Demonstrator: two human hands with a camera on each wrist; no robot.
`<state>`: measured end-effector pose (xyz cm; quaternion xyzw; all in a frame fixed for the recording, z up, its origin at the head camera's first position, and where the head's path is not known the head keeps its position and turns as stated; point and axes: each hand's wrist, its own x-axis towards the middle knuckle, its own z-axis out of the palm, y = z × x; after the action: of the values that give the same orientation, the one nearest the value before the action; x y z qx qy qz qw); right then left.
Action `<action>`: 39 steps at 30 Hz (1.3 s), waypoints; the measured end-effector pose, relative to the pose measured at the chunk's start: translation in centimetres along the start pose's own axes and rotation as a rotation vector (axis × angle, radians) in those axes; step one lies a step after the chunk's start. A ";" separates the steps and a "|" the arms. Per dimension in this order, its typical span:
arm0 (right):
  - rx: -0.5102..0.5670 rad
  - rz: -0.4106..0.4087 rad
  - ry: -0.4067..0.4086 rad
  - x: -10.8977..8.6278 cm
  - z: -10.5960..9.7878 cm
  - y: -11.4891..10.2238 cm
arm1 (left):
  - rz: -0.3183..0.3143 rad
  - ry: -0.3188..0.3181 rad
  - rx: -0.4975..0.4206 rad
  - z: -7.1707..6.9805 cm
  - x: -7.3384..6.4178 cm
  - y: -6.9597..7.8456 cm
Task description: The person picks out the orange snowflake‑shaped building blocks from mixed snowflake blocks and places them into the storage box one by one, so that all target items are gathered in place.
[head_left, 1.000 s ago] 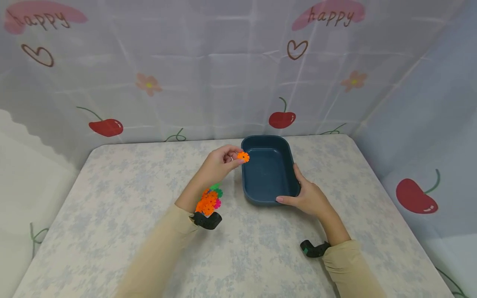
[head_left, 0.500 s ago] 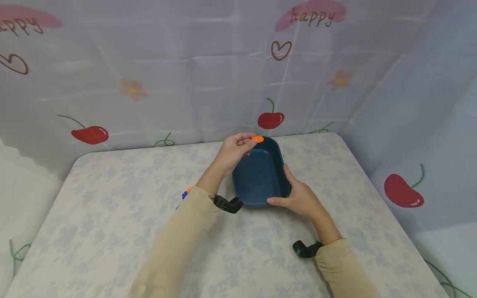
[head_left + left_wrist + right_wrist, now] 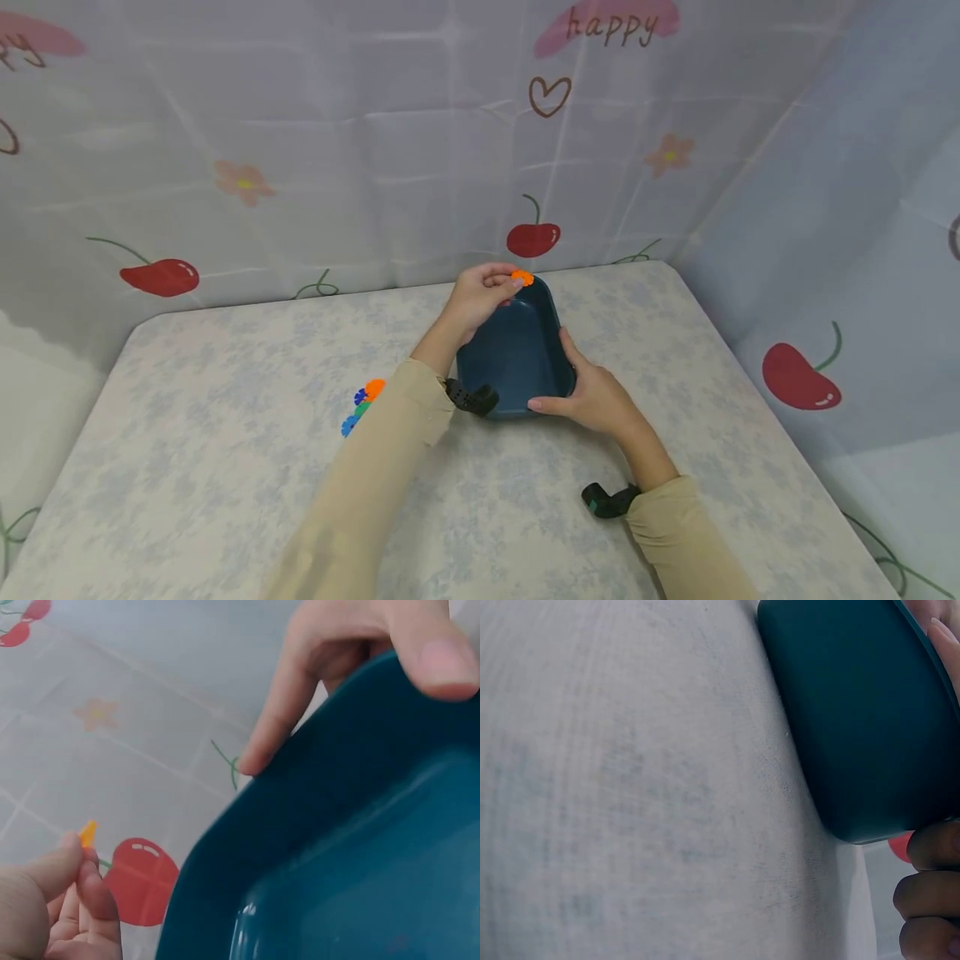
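In the head view, my left hand point(image 3: 474, 302) pinches an orange snowflake disc point(image 3: 522, 277) between thumb and fingers, at the far rim of a dark teal plastic bin point(image 3: 517, 358). The left wrist view shows the orange disc point(image 3: 88, 833) edge-on at the fingertips, outside the rim. My right hand point(image 3: 600, 398) grips the bin's near right corner, thumb over the rim and fingers along the outer side. The bare bin floor shows, apart from what my left hand and wrist cover. Left of the bin lie several coloured snowflake discs point(image 3: 363, 408), partly hidden behind my left sleeve.
The table point(image 3: 225, 433) has a pale blue-grey mottled cover. A printed curtain point(image 3: 360, 167) with cherries and flowers hangs close behind the bin, and more curtain closes off both sides. Black cameras point(image 3: 474, 398) are strapped to both wrists.
My left hand has carried the orange disc away from me and rightward, from the bin's left rim to its far rim. The right hand keeps its grip. The head view has shifted slightly right.
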<state>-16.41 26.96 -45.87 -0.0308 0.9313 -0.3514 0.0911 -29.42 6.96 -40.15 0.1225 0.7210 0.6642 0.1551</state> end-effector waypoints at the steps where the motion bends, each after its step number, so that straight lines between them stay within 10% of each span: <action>1: 0.003 -0.003 0.000 0.0 0.0 0.1 | -0.001 0.001 0.020 0.1 0.2 0.0; 13: 0.008 -0.014 -0.013 0.1 0.1 0.0 | -0.130 -0.017 0.241 1.0 2.1 -0.3; 39: -0.004 -0.013 -0.008 0.0 -0.1 0.0 | -0.199 0.041 0.505 2.5 2.9 -4.6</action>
<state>-16.46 27.01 -45.79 -0.0385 0.9313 -0.3500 0.0927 -31.01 9.98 -45.10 0.0720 0.8752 0.4473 0.1695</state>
